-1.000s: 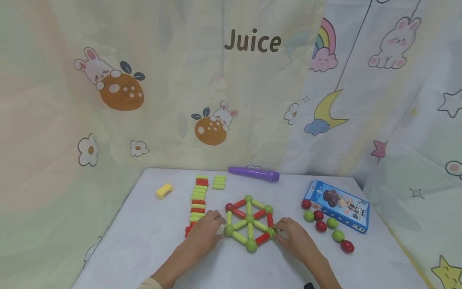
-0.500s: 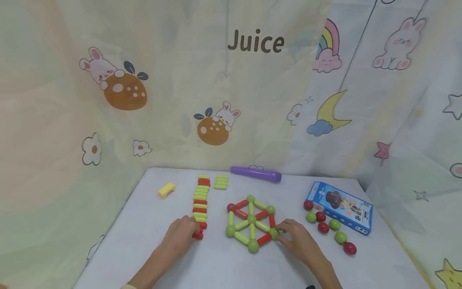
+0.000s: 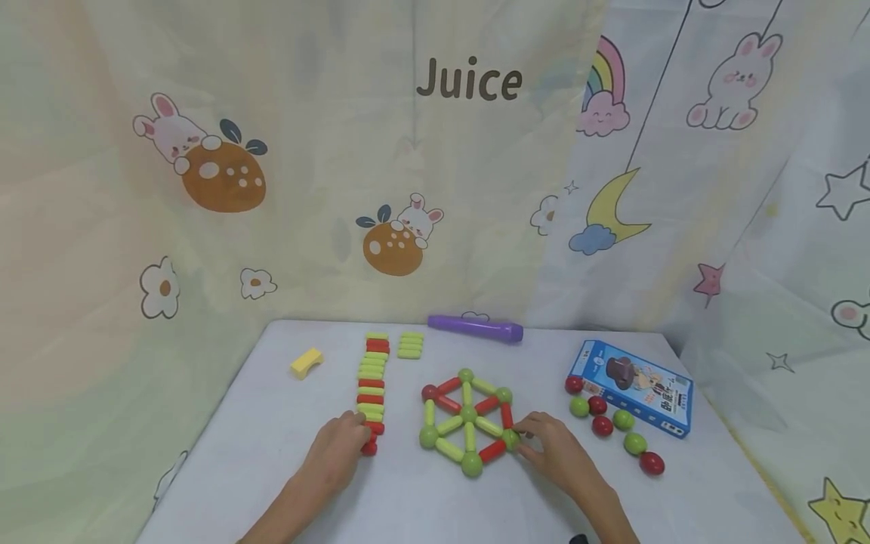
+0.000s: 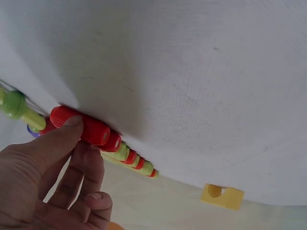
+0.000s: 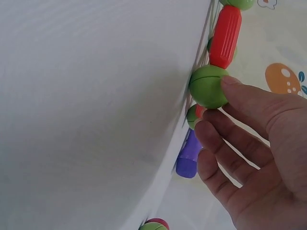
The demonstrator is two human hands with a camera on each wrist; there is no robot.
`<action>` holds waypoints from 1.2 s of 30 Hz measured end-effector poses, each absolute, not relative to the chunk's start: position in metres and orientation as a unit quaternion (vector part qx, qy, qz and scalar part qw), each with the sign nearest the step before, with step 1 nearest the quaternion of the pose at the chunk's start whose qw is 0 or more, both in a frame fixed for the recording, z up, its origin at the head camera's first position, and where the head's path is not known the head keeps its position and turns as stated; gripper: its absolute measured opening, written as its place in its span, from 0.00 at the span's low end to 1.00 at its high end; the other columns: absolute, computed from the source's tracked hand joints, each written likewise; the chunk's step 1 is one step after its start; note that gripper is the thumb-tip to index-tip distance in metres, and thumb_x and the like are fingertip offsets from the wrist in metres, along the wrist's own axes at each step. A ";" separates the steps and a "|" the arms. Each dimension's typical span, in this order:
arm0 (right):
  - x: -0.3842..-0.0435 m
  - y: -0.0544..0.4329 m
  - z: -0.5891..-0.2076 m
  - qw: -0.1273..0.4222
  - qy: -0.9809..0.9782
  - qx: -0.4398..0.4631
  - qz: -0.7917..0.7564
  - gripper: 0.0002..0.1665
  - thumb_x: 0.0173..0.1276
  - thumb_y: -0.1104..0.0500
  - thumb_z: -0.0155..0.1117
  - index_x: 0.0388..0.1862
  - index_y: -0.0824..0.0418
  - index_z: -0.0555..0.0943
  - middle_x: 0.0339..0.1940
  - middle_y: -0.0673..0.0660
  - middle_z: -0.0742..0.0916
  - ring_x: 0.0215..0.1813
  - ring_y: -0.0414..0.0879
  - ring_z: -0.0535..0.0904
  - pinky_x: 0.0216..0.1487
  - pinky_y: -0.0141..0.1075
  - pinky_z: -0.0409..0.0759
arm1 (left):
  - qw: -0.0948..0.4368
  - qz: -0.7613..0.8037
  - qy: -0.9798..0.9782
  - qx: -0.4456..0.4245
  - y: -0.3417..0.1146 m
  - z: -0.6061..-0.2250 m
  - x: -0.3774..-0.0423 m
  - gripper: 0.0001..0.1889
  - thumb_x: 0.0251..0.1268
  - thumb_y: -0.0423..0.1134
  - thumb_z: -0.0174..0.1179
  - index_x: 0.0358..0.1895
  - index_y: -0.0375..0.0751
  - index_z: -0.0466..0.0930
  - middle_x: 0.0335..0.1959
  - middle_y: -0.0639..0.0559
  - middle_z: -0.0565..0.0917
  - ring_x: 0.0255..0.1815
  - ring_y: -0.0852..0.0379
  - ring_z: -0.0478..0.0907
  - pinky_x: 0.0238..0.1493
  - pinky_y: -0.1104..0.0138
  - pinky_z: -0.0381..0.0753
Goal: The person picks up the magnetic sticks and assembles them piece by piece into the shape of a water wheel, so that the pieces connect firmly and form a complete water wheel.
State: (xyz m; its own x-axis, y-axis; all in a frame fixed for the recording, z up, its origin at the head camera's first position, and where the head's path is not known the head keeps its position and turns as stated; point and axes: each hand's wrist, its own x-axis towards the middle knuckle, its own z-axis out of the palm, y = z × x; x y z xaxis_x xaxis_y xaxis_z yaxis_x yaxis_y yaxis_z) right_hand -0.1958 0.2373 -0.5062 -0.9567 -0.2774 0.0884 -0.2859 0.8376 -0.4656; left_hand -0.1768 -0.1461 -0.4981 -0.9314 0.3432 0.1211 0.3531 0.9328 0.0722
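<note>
The hexagonal rod-and-ball frame (image 3: 470, 434) lies on the white table (image 3: 421, 506), its one red corner ball (image 3: 430, 393) at the far left. The right hand (image 3: 553, 447) pinches the green corner ball (image 5: 206, 87) at the frame's near right. Left of the frame, the left hand (image 3: 336, 447) holds a red rod (image 4: 92, 130) between thumb and fingers, at the near end of the row of red and lime rods (image 3: 371, 383). Four lime rods (image 3: 410, 345) lie behind and left of the frame, the purple tapered stick (image 3: 476, 328) behind it, the yellow arch block (image 3: 307, 363) farther left. Right of the frame are seven loose balls (image 3: 602, 426) and the blue printed box (image 3: 635, 385).
</note>
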 end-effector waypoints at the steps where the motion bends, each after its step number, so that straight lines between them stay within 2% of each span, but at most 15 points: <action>1: -0.196 0.237 -0.506 0.009 -0.959 0.147 0.244 0.17 0.60 0.62 0.85 0.48 0.54 0.92 0.42 0.44 0.89 0.46 0.43 0.85 0.53 0.44 0.88 | 0.055 -0.044 -0.982 -0.178 -0.146 -0.498 -0.176 0.12 0.48 0.33 0.87 0.32 0.43 0.91 0.26 0.55 0.78 0.30 0.58 0.71 0.34 0.67 0.79; 16: -0.196 0.236 -0.506 0.012 -0.958 0.152 0.243 0.17 0.60 0.62 0.85 0.48 0.54 0.92 0.42 0.44 0.89 0.46 0.43 0.85 0.54 0.44 0.88 | 0.056 -0.040 -0.982 -0.176 -0.146 -0.501 -0.175 0.13 0.47 0.35 0.87 0.35 0.43 0.92 0.26 0.55 0.80 0.30 0.58 0.71 0.33 0.67 0.77; 19: -0.196 0.236 -0.506 0.011 -0.958 0.153 0.243 0.17 0.60 0.62 0.85 0.48 0.54 0.92 0.41 0.44 0.89 0.46 0.43 0.85 0.53 0.44 0.88 | 0.031 -0.052 -0.982 -0.181 -0.144 -0.499 -0.172 0.12 0.50 0.33 0.86 0.35 0.43 0.91 0.26 0.55 0.81 0.29 0.58 0.71 0.33 0.67 0.79; 22: -0.196 0.237 -0.505 0.009 -0.958 0.153 0.244 0.17 0.60 0.62 0.85 0.48 0.55 0.92 0.41 0.44 0.89 0.46 0.44 0.85 0.53 0.44 0.88 | -0.017 -0.104 -0.976 -0.193 -0.136 -0.493 -0.168 0.11 0.54 0.33 0.83 0.39 0.43 0.91 0.29 0.56 0.83 0.30 0.60 0.73 0.37 0.67 0.83; 25: -0.195 0.237 -0.504 0.009 -0.958 0.149 0.243 0.17 0.60 0.61 0.85 0.48 0.54 0.92 0.41 0.44 0.89 0.46 0.43 0.85 0.53 0.44 0.88 | -0.042 -0.195 -0.955 -0.218 -0.121 -0.485 -0.170 0.10 0.59 0.33 0.81 0.43 0.44 0.93 0.32 0.60 0.85 0.32 0.64 0.75 0.38 0.69 0.84; 31: -0.194 0.238 -0.506 0.024 -0.956 0.146 0.253 0.17 0.61 0.62 0.84 0.49 0.55 0.92 0.40 0.42 0.89 0.46 0.43 0.85 0.54 0.44 0.88 | -0.004 -0.389 -0.881 -0.269 -0.074 -0.475 -0.200 0.11 0.67 0.32 0.76 0.50 0.45 0.92 0.40 0.62 0.89 0.38 0.66 0.80 0.39 0.70 0.83; 36: -0.194 0.237 -0.510 0.019 -0.952 0.149 0.267 0.17 0.62 0.61 0.84 0.50 0.54 0.92 0.41 0.42 0.89 0.47 0.42 0.85 0.54 0.43 0.88 | 0.026 -0.468 -0.847 -0.250 -0.042 -0.483 -0.224 0.08 0.69 0.30 0.74 0.48 0.43 0.91 0.38 0.56 0.90 0.38 0.61 0.82 0.40 0.69 0.84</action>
